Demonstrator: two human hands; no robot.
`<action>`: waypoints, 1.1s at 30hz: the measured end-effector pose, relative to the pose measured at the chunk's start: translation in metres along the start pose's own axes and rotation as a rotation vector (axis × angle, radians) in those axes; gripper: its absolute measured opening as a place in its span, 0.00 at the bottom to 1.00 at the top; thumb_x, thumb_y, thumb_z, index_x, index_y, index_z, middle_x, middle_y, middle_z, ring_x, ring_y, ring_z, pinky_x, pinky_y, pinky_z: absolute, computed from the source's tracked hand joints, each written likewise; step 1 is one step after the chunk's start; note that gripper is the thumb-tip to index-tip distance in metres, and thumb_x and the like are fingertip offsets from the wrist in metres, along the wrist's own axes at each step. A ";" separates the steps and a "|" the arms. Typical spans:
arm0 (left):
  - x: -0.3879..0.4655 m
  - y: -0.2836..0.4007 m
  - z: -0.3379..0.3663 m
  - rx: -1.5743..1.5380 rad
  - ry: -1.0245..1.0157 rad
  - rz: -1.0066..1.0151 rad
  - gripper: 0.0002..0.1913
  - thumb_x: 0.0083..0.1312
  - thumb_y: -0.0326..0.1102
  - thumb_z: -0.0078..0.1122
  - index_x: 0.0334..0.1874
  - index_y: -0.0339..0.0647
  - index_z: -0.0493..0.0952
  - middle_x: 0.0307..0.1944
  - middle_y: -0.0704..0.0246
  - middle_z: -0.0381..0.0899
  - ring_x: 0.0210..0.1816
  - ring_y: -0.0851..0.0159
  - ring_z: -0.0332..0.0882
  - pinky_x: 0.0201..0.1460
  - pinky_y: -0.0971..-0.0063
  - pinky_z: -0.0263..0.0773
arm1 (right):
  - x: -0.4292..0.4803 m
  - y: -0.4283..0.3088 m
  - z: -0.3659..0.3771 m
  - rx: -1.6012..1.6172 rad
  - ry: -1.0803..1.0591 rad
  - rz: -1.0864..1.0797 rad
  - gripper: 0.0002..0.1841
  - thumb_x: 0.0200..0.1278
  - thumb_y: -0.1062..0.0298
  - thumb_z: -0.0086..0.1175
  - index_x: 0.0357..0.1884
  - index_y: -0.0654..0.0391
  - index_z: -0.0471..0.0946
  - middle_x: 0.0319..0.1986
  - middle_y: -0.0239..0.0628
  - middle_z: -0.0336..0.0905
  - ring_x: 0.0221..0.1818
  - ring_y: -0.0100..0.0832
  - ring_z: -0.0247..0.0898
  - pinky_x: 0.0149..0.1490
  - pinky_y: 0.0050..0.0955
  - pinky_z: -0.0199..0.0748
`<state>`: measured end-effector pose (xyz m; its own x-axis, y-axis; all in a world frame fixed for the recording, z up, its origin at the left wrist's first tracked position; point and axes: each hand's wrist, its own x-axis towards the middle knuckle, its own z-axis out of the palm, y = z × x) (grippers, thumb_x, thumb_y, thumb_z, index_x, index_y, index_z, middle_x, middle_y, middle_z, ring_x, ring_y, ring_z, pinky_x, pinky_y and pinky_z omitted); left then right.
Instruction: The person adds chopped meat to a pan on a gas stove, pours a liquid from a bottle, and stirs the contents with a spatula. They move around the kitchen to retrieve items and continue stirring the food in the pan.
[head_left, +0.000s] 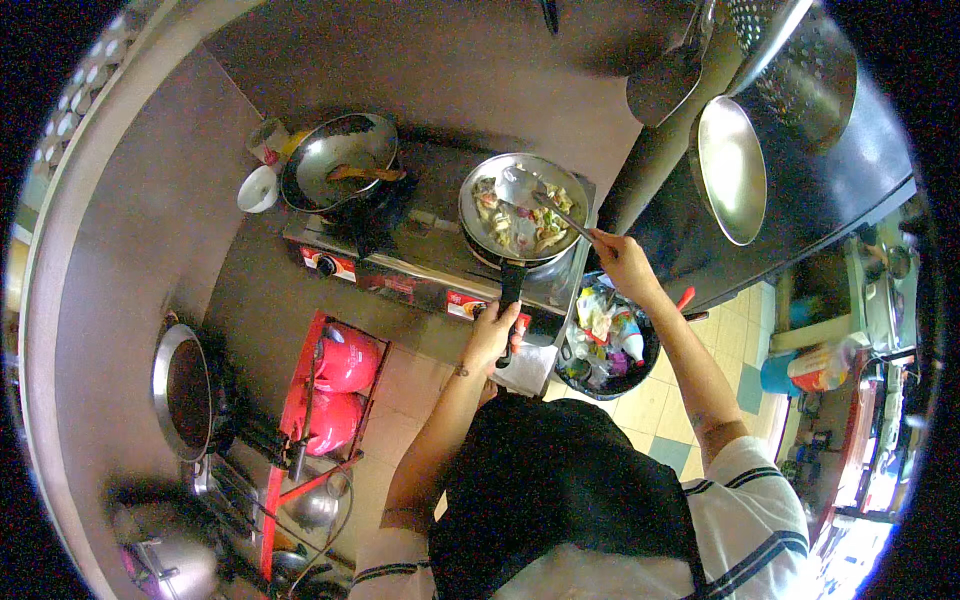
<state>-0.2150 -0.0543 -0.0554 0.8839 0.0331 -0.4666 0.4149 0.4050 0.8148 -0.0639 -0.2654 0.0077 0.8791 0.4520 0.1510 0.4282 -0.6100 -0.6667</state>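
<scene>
A round metal frying pan (524, 208) stands over the right burner of a gas stove (427, 255), with pieces of mixed food (551, 217) spread around its inside. My left hand (495, 334) is closed around the pan's black handle (513, 279). My right hand (616, 255) grips the handle of a metal cooking spoon or spatula (571, 222), whose front end is down among the food. At the stove's left side a wok (341, 161) holds a wooden utensil (364, 173). Beside it is a small white bowl (257, 189).
Below the stove's right end sits a bin (611, 337) full of wrappers and bottles. Red gas cylinders (349, 360) stand in a red metal frame (300, 382) at lower left. Another pan (184, 391) is at far left. Metal pans and a perforated strainer (814, 82) are at upper right.
</scene>
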 end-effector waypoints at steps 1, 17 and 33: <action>0.000 0.000 0.000 -0.005 -0.010 0.016 0.10 0.73 0.42 0.50 0.40 0.43 0.68 0.23 0.74 0.70 0.18 0.75 0.67 0.17 0.78 0.66 | -0.004 -0.004 0.001 -0.075 0.065 -0.032 0.17 0.70 0.64 0.46 0.55 0.59 0.78 0.28 0.58 0.78 0.33 0.53 0.79 0.35 0.41 0.73; 0.001 -0.003 0.003 -0.007 0.003 0.016 0.12 0.73 0.43 0.50 0.38 0.43 0.68 0.24 0.74 0.70 0.18 0.75 0.67 0.16 0.78 0.66 | -0.002 0.012 0.030 0.005 -0.263 0.107 0.16 0.70 0.62 0.49 0.52 0.59 0.79 0.24 0.52 0.79 0.25 0.33 0.76 0.35 0.38 0.74; 0.002 -0.007 0.001 -0.026 0.009 0.020 0.12 0.70 0.46 0.55 0.39 0.46 0.71 0.23 0.77 0.71 0.17 0.77 0.68 0.16 0.81 0.66 | -0.029 -0.020 0.015 -0.476 -0.129 0.009 0.26 0.63 0.73 0.45 0.65 0.50 0.68 0.28 0.57 0.79 0.30 0.55 0.78 0.35 0.52 0.75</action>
<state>-0.2159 -0.0582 -0.0611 0.8900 0.0501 -0.4533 0.3911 0.4275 0.8150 -0.1006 -0.2564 0.0052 0.8629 0.5042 0.0349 0.4955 -0.8302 -0.2556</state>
